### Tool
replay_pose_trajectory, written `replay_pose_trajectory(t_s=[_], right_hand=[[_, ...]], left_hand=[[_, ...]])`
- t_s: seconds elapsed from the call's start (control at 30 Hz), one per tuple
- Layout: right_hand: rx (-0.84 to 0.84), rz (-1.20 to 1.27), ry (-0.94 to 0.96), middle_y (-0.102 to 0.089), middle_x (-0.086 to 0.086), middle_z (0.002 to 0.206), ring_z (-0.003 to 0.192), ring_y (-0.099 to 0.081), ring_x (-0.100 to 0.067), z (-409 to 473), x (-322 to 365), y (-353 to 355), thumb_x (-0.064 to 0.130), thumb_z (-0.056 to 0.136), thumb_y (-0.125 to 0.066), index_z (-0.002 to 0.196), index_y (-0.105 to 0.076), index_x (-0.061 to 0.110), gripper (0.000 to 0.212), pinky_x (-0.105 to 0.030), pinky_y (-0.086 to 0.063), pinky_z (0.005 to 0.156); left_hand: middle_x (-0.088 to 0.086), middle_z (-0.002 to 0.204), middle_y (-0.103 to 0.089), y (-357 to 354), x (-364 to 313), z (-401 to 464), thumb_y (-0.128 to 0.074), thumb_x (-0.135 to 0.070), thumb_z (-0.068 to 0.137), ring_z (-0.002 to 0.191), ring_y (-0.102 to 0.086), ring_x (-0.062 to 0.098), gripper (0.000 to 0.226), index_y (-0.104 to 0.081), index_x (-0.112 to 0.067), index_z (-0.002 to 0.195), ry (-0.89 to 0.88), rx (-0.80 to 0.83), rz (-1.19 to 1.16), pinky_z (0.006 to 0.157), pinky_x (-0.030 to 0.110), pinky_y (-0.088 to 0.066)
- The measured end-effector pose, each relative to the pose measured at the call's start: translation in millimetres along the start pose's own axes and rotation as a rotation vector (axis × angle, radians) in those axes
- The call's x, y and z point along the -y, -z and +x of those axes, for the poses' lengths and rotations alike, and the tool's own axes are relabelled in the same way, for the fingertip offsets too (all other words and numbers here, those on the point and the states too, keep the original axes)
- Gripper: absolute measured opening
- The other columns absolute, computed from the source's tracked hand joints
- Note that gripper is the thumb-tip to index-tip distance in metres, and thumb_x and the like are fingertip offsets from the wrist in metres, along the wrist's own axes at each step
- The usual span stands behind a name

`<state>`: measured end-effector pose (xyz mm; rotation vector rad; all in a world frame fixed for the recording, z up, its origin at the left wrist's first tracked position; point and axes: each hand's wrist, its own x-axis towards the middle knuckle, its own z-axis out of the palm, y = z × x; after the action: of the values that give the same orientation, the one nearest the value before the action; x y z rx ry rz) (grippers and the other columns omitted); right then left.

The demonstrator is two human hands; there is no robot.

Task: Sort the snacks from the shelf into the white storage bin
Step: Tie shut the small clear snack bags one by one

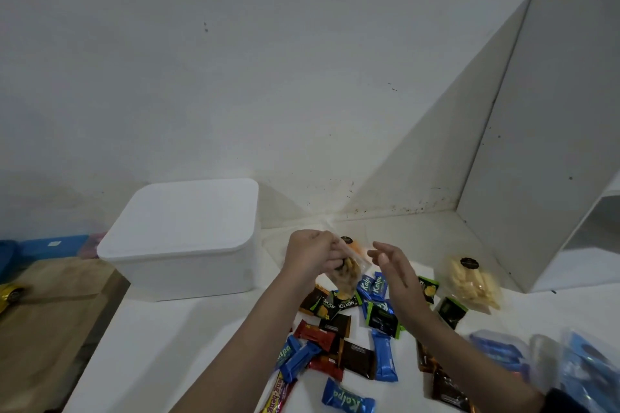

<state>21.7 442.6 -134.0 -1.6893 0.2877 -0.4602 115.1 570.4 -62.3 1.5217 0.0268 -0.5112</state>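
The white storage bin (181, 238) stands on the white shelf surface at the left with its lid closed. My left hand (310, 253) is shut on a clear bag of yellow-brown chips (347, 273), lifted just right of the bin. My right hand (391, 270) hovers open beside the bag, fingers apart, holding nothing. Below both hands lie several small wrapped snacks: blue Kalpa bars (372, 288), black and green Nextar packs (382, 318), red packs (315, 334) and dark brown packs (357, 359).
A clear bag of pale sticks (473, 282) lies at the right near a white upright panel (536, 144). Blue-printed clear bags (570, 365) sit at the lower right. The white wall is right behind. Left of the shelf edge are a wooden surface (50, 329) and blue items (43, 246).
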Motion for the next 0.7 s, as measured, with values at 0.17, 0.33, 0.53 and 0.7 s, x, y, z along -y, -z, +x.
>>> replay_pose_trajectory(t_s=[0.17, 0.33, 0.53, 0.7], right_hand=[[0.011, -0.233, -0.011, -0.051, 0.02, 0.12, 0.109, -0.051, 0.004, 12, -30, 3, 0.045, 0.075, -0.074, 0.13, -0.041, 0.028, 0.066, -0.012, -0.04, 0.085], [-0.191, -0.153, -0.055, -0.064, 0.01, 0.095, 0.082, -0.06, -0.002, 39, -43, 12, 0.02, 0.083, -0.072, 0.101, -0.055, 0.027, 0.026, -0.019, -0.047, 0.069], [-0.283, -0.002, -0.31, -0.06, 0.002, 0.094, 0.084, -0.059, -0.01, 67, -62, 52, 0.018, 0.089, -0.063, 0.111, -0.043, 0.013, 0.03, -0.022, -0.051, 0.063], [-0.188, -0.12, -0.384, -0.063, -0.001, 0.097, 0.093, -0.062, -0.019, 100, -89, 86, 0.021, 0.09, -0.062, 0.106, -0.054, 0.014, 0.02, -0.024, -0.053, 0.068]], left_hand=[[0.016, 0.068, -0.07, -27, -3, 18, -0.051, -0.002, 0.09, 0.065, -0.071, 0.022, 0.016, -0.062, 0.002, 0.079, 0.049, 0.057, -0.071, 0.066, 0.031, -0.061], [0.015, 0.091, -0.072, -50, 10, 46, -0.054, -0.007, 0.091, 0.079, -0.073, 0.019, 0.014, -0.065, 0.001, 0.094, 0.088, 0.125, -0.043, 0.078, 0.034, -0.059], [-0.003, 0.113, -0.054, -68, 57, 97, -0.062, -0.021, 0.089, 0.099, -0.053, 0.01, 0.037, -0.05, -0.015, 0.123, 0.008, 0.154, 0.398, 0.082, 0.023, -0.045], [0.004, 0.118, -0.058, -101, 90, 131, -0.064, -0.017, 0.087, 0.105, -0.056, 0.017, 0.041, -0.048, -0.016, 0.125, 0.052, 0.307, 0.475, 0.073, 0.023, -0.051]])
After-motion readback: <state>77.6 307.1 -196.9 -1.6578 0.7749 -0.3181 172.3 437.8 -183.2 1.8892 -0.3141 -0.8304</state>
